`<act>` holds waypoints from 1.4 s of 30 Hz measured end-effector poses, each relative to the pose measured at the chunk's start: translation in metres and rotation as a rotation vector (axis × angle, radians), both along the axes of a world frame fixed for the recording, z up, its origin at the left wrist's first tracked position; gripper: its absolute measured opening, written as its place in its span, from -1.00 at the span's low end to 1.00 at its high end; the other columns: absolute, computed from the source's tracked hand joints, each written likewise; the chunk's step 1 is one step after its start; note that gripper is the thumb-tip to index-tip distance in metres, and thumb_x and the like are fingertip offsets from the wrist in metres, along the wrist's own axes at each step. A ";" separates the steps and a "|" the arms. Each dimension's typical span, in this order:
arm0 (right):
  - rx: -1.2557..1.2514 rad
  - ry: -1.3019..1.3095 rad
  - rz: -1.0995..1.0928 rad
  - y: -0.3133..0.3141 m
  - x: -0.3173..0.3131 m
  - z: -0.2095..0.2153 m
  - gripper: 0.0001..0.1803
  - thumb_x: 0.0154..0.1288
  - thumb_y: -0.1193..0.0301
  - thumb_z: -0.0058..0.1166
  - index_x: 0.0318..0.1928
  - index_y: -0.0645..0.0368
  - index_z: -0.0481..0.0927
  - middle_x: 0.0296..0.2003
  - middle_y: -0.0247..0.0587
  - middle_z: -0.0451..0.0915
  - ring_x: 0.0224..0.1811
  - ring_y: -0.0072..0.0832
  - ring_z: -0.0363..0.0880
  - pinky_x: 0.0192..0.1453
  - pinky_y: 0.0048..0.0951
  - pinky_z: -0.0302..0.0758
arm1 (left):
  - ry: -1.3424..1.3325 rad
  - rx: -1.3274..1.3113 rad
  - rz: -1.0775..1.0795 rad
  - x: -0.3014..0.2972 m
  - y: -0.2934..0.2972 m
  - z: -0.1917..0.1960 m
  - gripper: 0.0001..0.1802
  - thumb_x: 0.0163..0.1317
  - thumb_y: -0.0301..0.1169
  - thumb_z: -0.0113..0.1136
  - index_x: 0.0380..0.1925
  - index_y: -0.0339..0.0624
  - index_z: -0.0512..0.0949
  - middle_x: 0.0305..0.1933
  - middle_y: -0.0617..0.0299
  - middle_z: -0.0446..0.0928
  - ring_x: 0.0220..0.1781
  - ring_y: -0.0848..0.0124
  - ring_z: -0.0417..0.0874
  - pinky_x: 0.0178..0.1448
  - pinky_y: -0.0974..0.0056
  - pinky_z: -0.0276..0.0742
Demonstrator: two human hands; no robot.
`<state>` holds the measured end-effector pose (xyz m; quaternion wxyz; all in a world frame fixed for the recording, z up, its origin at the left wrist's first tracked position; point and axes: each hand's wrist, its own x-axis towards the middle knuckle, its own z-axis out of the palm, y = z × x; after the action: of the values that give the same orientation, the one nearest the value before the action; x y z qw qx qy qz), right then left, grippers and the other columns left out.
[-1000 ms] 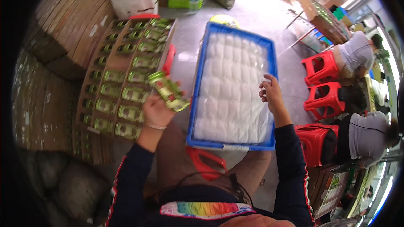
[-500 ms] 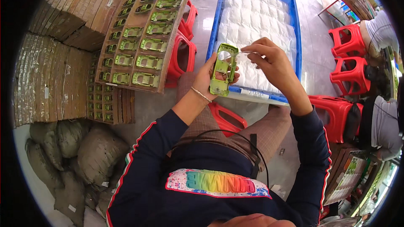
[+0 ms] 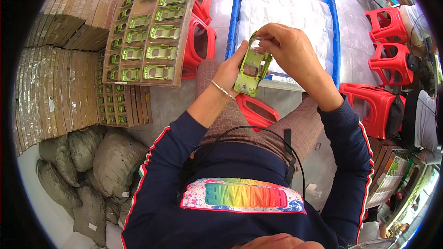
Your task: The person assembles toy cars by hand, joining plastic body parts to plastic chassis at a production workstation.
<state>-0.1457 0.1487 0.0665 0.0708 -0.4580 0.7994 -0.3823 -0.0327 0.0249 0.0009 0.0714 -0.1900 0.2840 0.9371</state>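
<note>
A lime-green toy car body shell [image 3: 249, 82] with window openings is tilted up in front of me. My left hand [image 3: 229, 71] is closed round its left side, with a twisted bracelet on the wrist. My right hand [image 3: 291, 48] reaches over from the right, fingers bent and pressed together at the shell's far end, the tips partly inside an opening. Whatever they pinch is hidden by the fingers. Beyond both hands stands a blue crate [image 3: 334, 23] holding rows of white wrapped packets [image 3: 281, 4].
To the left, a divided cardboard tray [image 3: 177, 64] of green car shells rests above red stools [image 3: 198, 41]. Stacked cardboard trays [image 3: 55, 97] and grey sacks [image 3: 117, 159] fill the far left. More red stools [image 3: 371, 110] and seated people [image 3: 424, 115] are at right.
My right hand has moved from beside the shell, where it pinched a small clear piece, onto the shell's far end. The view has shifted, and the shell sits slightly higher in it.
</note>
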 end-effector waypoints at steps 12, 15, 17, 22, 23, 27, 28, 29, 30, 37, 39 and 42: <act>0.106 0.287 0.019 0.001 -0.014 -0.014 -0.90 0.09 0.42 0.14 -0.43 0.14 0.68 -0.03 -0.25 0.57 0.06 -0.31 0.48 0.24 -0.17 0.28 | 0.018 -0.025 -0.079 0.001 -0.002 -0.018 -0.34 0.40 0.14 -0.26 0.03 -0.26 0.46 -0.21 0.09 0.61 -0.25 0.32 0.69 -0.27 0.35 0.65; 0.125 0.199 0.071 0.002 -0.018 -0.012 -0.90 0.13 0.43 0.13 -0.44 0.19 0.63 0.02 -0.24 0.56 -0.02 -0.27 0.54 0.19 -0.20 0.34 | -0.029 -0.015 -0.056 -0.001 0.000 -0.013 -0.33 0.40 0.14 -0.26 0.03 -0.28 0.47 -0.18 0.08 0.61 -0.25 0.33 0.69 -0.28 0.35 0.65; 0.132 0.145 0.083 0.003 -0.022 -0.007 -0.88 0.16 0.45 0.12 -0.46 0.24 0.59 0.03 -0.24 0.55 -0.07 -0.24 0.58 0.14 -0.25 0.40 | 0.025 0.008 -0.058 -0.006 -0.001 -0.009 -0.33 0.40 0.14 -0.26 0.02 -0.29 0.47 -0.16 0.08 0.60 -0.24 0.33 0.69 -0.29 0.35 0.65; 0.143 0.061 0.057 0.008 -0.025 -0.004 -0.85 0.19 0.45 0.10 -0.44 0.30 0.54 0.04 -0.20 0.55 -0.10 -0.22 0.62 0.00 -0.29 0.51 | -0.011 -0.083 -0.091 -0.011 0.003 -0.004 -0.35 0.40 0.13 -0.25 0.01 -0.27 0.47 -0.21 0.08 0.61 -0.25 0.33 0.69 -0.31 0.36 0.65; 0.145 0.060 0.056 0.009 -0.024 -0.005 -0.85 0.18 0.46 0.10 -0.44 0.31 0.54 0.02 -0.19 0.55 -0.13 -0.20 0.62 -0.02 -0.28 0.51 | -0.017 -0.118 -0.109 -0.012 0.004 -0.005 -0.36 0.41 0.12 -0.25 0.00 -0.26 0.47 -0.23 0.09 0.61 -0.26 0.32 0.69 -0.32 0.36 0.65; 0.162 0.023 0.000 0.012 -0.017 -0.018 -0.86 0.14 0.46 0.05 -0.42 0.27 0.62 -0.10 -0.15 0.58 -0.20 -0.10 0.61 -0.06 -0.18 0.52 | -0.036 -0.125 -0.085 -0.012 0.010 -0.011 -0.38 0.42 0.11 -0.25 -0.01 -0.25 0.47 -0.27 0.08 0.61 -0.28 0.31 0.69 -0.31 0.35 0.64; 0.176 0.026 0.000 0.013 -0.015 -0.022 -0.86 0.14 0.45 0.06 -0.43 0.28 0.61 -0.15 -0.12 0.58 -0.22 -0.08 0.60 -0.08 -0.16 0.51 | -0.049 -0.152 -0.085 -0.011 0.011 -0.014 -0.38 0.42 0.10 -0.25 -0.01 -0.26 0.47 -0.27 0.08 0.61 -0.29 0.30 0.69 -0.30 0.33 0.63; 0.189 0.028 0.001 0.014 -0.013 -0.025 -0.85 0.14 0.44 0.06 -0.43 0.29 0.60 -0.19 -0.09 0.57 -0.24 -0.05 0.59 -0.10 -0.15 0.51 | -0.062 -0.179 -0.084 -0.010 0.012 -0.016 -0.39 0.42 0.10 -0.24 -0.02 -0.26 0.47 -0.28 0.08 0.61 -0.29 0.29 0.69 -0.28 0.31 0.63; 0.223 -0.004 0.001 0.018 -0.011 -0.026 -0.83 0.15 0.43 0.07 -0.42 0.31 0.61 -0.23 -0.05 0.58 -0.27 -0.06 0.60 -0.11 -0.15 0.52 | -0.077 -0.202 -0.093 -0.009 0.013 -0.017 -0.40 0.42 0.08 -0.22 -0.02 -0.27 0.48 -0.29 0.09 0.61 -0.31 0.28 0.68 -0.26 0.29 0.62; 0.277 -0.159 -0.004 0.029 -0.004 -0.044 -0.86 0.10 0.42 0.17 -0.44 0.27 0.62 -0.30 -0.07 0.59 -0.30 -0.08 0.61 -0.15 -0.16 0.52 | -0.158 -0.204 -0.152 0.001 0.018 -0.031 -0.41 0.43 0.06 -0.22 -0.02 -0.28 0.48 -0.27 0.08 0.61 -0.31 0.27 0.68 -0.24 0.29 0.61; 0.244 -0.161 -0.012 0.032 -0.004 -0.047 -0.85 0.09 0.41 0.18 -0.44 0.26 0.62 -0.31 -0.08 0.59 -0.31 -0.09 0.61 -0.17 -0.17 0.52 | -0.167 -0.217 -0.187 0.001 0.020 -0.025 -0.36 0.41 0.11 -0.23 0.00 -0.28 0.48 -0.29 0.08 0.61 -0.33 0.27 0.68 -0.25 0.30 0.61; 0.200 -0.135 -0.026 0.031 -0.003 -0.043 -0.85 0.07 0.41 0.19 -0.45 0.25 0.60 -0.32 -0.10 0.59 -0.32 -0.09 0.60 -0.19 -0.17 0.52 | -0.085 -0.032 -0.208 0.000 0.016 -0.012 -0.53 0.37 -0.14 0.00 0.05 -0.33 0.44 -0.27 0.07 0.59 -0.31 0.27 0.66 -0.20 0.29 0.60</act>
<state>-0.1483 0.1794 0.0231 0.1649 -0.4115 0.8328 -0.3315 -0.0324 0.0408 -0.0115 0.1772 -0.2000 0.3137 0.9111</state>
